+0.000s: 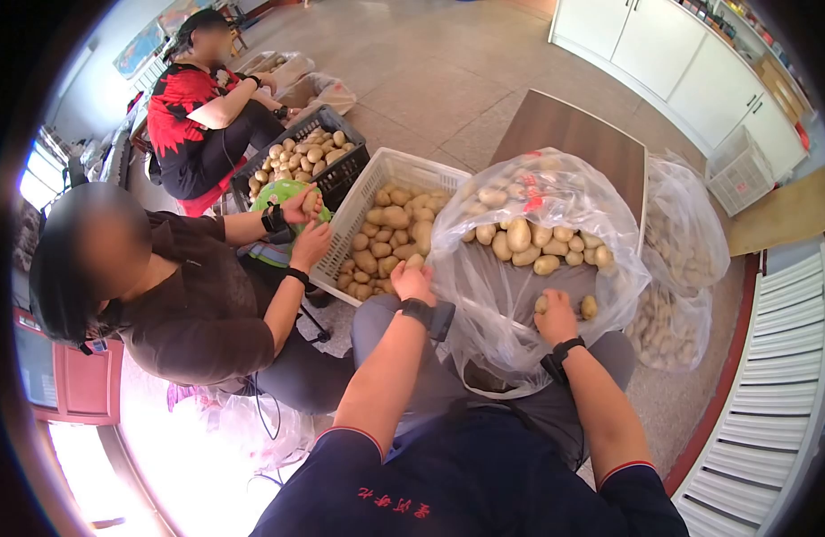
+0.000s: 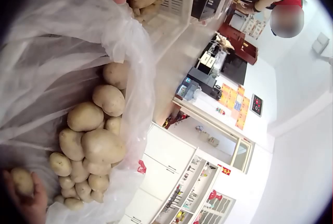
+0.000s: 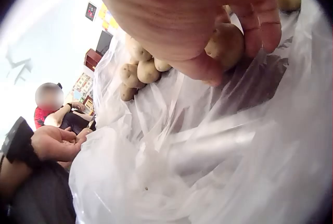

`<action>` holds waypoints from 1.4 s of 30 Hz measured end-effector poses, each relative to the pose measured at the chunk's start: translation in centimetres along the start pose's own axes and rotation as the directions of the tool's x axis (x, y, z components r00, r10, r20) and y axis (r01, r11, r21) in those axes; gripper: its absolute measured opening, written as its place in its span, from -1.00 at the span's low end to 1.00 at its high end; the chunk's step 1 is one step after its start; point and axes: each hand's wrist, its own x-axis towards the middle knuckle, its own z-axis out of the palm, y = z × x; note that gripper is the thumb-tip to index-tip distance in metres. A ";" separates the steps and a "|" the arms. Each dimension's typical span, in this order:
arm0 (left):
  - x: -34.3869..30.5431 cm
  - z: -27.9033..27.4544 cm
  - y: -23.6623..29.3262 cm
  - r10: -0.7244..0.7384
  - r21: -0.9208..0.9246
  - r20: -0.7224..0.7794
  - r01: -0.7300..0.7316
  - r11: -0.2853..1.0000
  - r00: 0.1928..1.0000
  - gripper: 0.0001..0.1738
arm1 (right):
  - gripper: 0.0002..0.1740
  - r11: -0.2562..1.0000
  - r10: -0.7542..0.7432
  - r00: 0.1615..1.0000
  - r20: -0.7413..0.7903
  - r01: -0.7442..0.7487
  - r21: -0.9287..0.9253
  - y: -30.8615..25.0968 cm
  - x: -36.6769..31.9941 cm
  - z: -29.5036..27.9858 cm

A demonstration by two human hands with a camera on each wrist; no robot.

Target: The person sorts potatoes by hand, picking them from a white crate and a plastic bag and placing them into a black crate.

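While the right hand (image 1: 558, 320) was in the mouth of the plastic bag (image 1: 475, 327): its thumb and fingers curled round the right potato (image 1: 541, 305).
Left hand: the left hand (image 1: 414, 284) gripped the left potato (image 1: 414, 261), between the white crate (image 1: 339, 239) and the bag's left side.
Held potatoes: both were tan; the right potato looked rounded and browner in the shade of the palm.
Loose potato: one loose potato (image 1: 589, 307) lay just right of the right hand.
Bag pile: tan-yellow potatoes (image 1: 518, 235), smooth, round to oval and of mixed sizes, sat right of the frame's centre; a few small dark spots showed.
Edges: the bag's thin, creased film rose around the pile and sagged toward the wearer's knees; its left side hung against the crate.
Room: a stretch of wrinkled film separated the pile from the right hand.
Crate: its slatted walls held more potatoes, left of centre.
Beyond: a brown board (image 1: 569, 128) lay behind the bag; a black crate (image 1: 348, 174) of potatoes stood at upper left.
Left side: a person in a brown shirt (image 1: 193, 309) held a potato.
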 end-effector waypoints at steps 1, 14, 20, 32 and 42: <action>0.4 -0.2 -0.1 -0.001 0.007 -0.004 0.001 1.000 1.000 -0.49 | -0.45 1.000 -0.002 1.000 -0.005 0.002 0.012 0.1 0.0 0.2; -0.8 0.1 0.3 0.038 0.170 -0.020 -0.034 0.985 0.999 -0.62 | -0.52 0.529 0.331 0.873 0.358 -0.486 0.695 -0.2 0.6 0.4; -3.4 0.4 -0.1 -0.137 0.247 0.298 0.063 0.967 0.945 -0.75 | -0.46 0.161 0.207 0.761 0.615 -0.646 0.746 -0.7 0.4 -0.3; -6.5 0.5 -1.7 -0.523 0.653 0.561 0.045 0.756 0.642 -0.56 | -0.38 0.112 0.021 0.716 0.697 -0.695 0.710 -5.5 0.8 -0.2; -8.7 0.8 -1.3 -0.679 0.710 0.591 0.119 0.694 0.436 -0.59 | -0.31 0.371 0.112 0.769 0.629 -0.620 0.691 -8.7 0.1 -0.4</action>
